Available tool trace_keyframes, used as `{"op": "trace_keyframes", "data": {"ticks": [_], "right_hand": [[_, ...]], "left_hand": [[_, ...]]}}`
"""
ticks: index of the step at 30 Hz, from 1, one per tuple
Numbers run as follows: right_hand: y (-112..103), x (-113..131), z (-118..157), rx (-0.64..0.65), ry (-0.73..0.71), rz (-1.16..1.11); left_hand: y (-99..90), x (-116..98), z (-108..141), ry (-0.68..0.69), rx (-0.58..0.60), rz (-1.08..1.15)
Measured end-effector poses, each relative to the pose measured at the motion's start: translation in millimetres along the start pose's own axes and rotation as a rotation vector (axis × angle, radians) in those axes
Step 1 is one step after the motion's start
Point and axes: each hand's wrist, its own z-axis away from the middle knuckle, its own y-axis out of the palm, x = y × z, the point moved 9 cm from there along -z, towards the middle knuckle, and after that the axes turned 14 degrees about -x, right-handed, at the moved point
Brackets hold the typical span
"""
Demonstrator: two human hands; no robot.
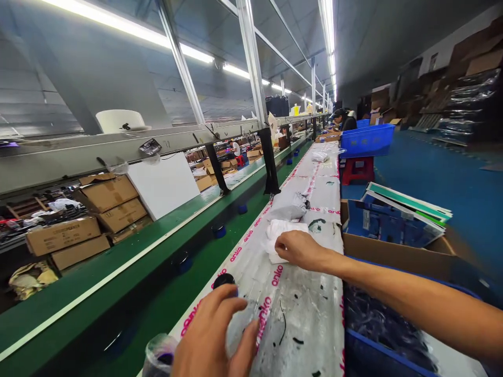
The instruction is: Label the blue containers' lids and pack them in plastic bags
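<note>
My left hand (216,335) is held over the near end of the covered bench (310,319), fingers apart and curved, with nothing between them. Just beyond its fingertips sits a round black piece (223,280) at the bench's left edge. My right hand (301,250) reaches in from the right, its fingers bent down onto a white cloth or paper stack (275,240); the fingertips are partly hidden. A grey-white plastic bag (288,206) lies just behind the stack. A clear plastic cup (159,356) with something dark inside stands beside my left hand.
Along the left runs a green conveyor (157,298) carrying several dark blue round pieces. Right of the bench are an open carton (396,251) and a blue bin (387,340) of dark parts. A blue tub (367,140) rests on a red stool (358,170) farther back, near a person (348,121).
</note>
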Motion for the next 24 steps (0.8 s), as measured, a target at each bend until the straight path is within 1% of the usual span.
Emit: {"op": "trace_keyframes", "data": {"ticks": [2, 4, 6, 8, 9, 10, 12, 15, 16, 18, 20, 22, 24], "right_hand": [[-2, -8, 2, -0.015, 0.014, -0.065], [-7, -7, 6, -0.089, -0.032, -0.11], [-9, 2, 10, -0.137, -0.127, -0.091], [-4, 7, 11, -0.105, -0.179, -0.042], [0, 6, 10, -0.079, -0.163, -0.054], [2, 2, 7, -0.064, -0.114, -0.109], [7, -14, 1, -0.049, 0.053, -0.327], [28, -41, -1, 0.037, 0.365, -0.75], [37, -47, 1, 0.076, 0.438, -0.851], [48, -53, 3, 0.144, 0.515, -0.962], [53, -56, 5, 0.189, 0.553, -1.011], [53, -59, 9, 0.228, 0.612, -1.096], [51, -58, 12, 0.269, 0.662, -1.202]], "left_hand": [[46.1, -7, -19, -0.148, 0.106, 0.124], [85.1, 3, -31, -0.36, 0.214, 0.159], [111.2, 17, -37, -0.547, 0.27, 0.161], [128.8, 25, -43, -0.642, 0.292, 0.176], [136.9, 26, -45, -0.662, 0.303, 0.193], [144.8, 26, -46, -0.675, 0.312, 0.211], [161.7, 25, -46, -0.71, 0.326, 0.257], [191.0, 26, -41, -0.807, 0.338, 0.359], [201.0, 27, -38, -0.845, 0.341, 0.395], [219.1, 28, -34, -0.919, 0.343, 0.468], [232.2, 29, -30, -0.984, 0.335, 0.542], [239.8, 30, -28, -1.04, 0.318, 0.612], [242.8, 31, -26, -1.076, 0.294, 0.663]]}}
